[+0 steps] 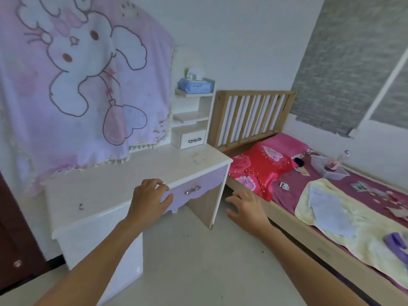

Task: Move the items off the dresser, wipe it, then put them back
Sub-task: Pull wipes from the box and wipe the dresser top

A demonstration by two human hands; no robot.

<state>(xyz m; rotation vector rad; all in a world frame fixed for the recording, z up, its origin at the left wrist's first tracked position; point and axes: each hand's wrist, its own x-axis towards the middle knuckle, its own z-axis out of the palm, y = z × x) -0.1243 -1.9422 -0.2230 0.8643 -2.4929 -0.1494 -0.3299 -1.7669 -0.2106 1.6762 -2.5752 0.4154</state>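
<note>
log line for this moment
dresser: greenish specks on top | left hand: empty, at dresser front edge | right hand: empty, fingers spread, off dresser | bed: tray, papers

Dresser: cream-white top, lilac drawer front. Behind dresser: pink-lilac cloth, white rabbit print, dark outlines. Above its right end: blue wipes pack. Right of dresser: red rose-patterned pillow, magenta sheet, pale yellow towel.
</note>
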